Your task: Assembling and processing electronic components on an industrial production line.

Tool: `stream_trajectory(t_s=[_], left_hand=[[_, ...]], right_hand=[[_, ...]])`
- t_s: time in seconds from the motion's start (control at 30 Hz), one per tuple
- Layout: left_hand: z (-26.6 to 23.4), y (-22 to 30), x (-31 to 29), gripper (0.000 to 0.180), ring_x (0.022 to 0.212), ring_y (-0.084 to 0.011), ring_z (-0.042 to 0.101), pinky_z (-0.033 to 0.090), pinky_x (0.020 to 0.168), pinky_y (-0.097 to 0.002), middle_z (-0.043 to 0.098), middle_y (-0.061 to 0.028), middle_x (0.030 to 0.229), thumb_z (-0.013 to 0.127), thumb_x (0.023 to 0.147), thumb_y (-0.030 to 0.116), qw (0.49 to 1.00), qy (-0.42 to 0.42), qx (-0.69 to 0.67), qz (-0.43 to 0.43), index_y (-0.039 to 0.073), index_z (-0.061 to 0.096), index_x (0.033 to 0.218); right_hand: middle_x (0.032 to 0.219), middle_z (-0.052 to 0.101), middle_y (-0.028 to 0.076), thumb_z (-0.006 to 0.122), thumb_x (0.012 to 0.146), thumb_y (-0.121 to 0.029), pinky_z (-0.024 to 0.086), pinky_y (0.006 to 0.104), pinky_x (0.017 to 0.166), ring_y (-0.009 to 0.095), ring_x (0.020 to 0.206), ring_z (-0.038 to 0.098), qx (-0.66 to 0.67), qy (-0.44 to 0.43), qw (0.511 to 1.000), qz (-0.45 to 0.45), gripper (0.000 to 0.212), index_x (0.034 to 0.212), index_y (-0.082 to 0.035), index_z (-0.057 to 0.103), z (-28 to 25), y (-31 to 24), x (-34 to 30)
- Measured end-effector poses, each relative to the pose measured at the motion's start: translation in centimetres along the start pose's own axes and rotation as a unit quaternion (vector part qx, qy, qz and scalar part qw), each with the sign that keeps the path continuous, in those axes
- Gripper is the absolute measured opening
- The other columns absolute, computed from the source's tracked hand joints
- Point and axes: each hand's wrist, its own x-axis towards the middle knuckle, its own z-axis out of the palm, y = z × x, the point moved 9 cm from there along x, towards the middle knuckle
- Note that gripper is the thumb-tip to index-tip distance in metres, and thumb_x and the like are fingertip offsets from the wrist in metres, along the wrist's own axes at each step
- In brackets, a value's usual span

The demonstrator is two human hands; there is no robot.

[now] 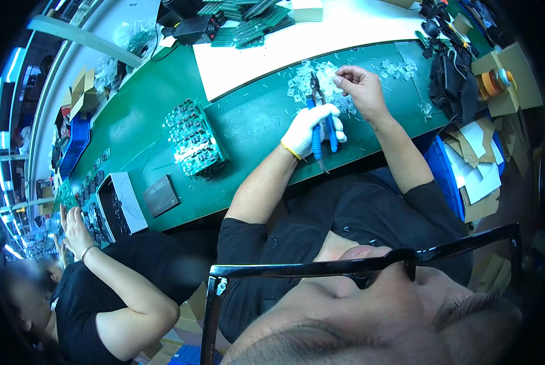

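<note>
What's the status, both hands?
Left hand: gloved, holding blue-handled pliers. Right hand: bare, near clear plastic pieces, grip unclear. Circuit-board stack: left of both hands.

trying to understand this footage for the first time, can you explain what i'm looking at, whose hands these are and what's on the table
There is no machine here, just a person's own hands. The single picture comes from a wide fisheye camera worn on the head, looking down, so straight edges look bent. The white-gloved left hand holds blue-handled pliers. The bare right hand is beside a heap of small clear pieces; whether it pinches anything is too small to tell. On the green table there are also stacked circuit boards and an open white box. At the far left is another person's hand.
</note>
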Motion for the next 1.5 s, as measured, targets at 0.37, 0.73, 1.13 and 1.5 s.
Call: stream_trajectory(t_s=[0.37,0.73,1.13,1.5], left_hand=[[-0.9,-0.6,0.4,0.041,0.099,-0.0389,0.073,0.058,0.097,-0.0582,0.075,-0.0217,0.106,0.065,0.106,0.033,0.998,-0.036,-0.060,0.004,-0.003,0.066,0.126],[-0.2,-0.2,0.0,0.042,0.095,-0.0367,0.074,0.061,0.092,-0.0546,0.074,-0.0204,0.104,0.070,0.103,0.032,0.998,-0.031,-0.048,-0.003,-0.003,0.064,0.124],[-0.1,-0.2,-0.1,0.042,0.094,-0.0379,0.075,0.062,0.091,-0.0537,0.074,-0.0211,0.104,0.070,0.103,0.032,0.999,-0.032,-0.029,-0.012,-0.003,0.064,0.126],[0.1,-0.9,-0.9,0.051,0.098,-0.0371,0.077,0.063,0.093,-0.0507,0.076,-0.0212,0.110,0.069,0.104,0.035,0.996,-0.028,0.053,-0.060,-0.006,0.062,0.133]], right_hand=[[0.109,0.076,0.016,0.071,0.094,-0.010,0.059,0.0473,0.088,0.035,0.101,0.073,-0.473,0.117,0.844,-0.222,0.020,0.112,-0.007,0.077,-8.5,-3.1,2.0],[0.100,0.075,0.016,0.068,0.092,-0.002,0.057,0.0511,0.087,0.040,0.099,0.071,-0.489,0.164,0.838,-0.175,0.021,0.112,-0.007,0.074,-11.8,1.1,3.5],[0.107,0.075,0.017,0.066,0.094,0.000,0.058,0.0465,0.088,0.037,0.100,0.073,-0.449,0.165,0.867,-0.140,0.028,0.120,-0.007,0.072,-11.4,1.1,3.2],[0.111,0.071,0.008,0.073,0.095,0.005,0.059,0.0285,0.088,0.014,0.100,0.070,0.073,-0.086,0.991,-0.066,0.047,0.140,0.000,0.060,-1.1,-1.4,0.6]])
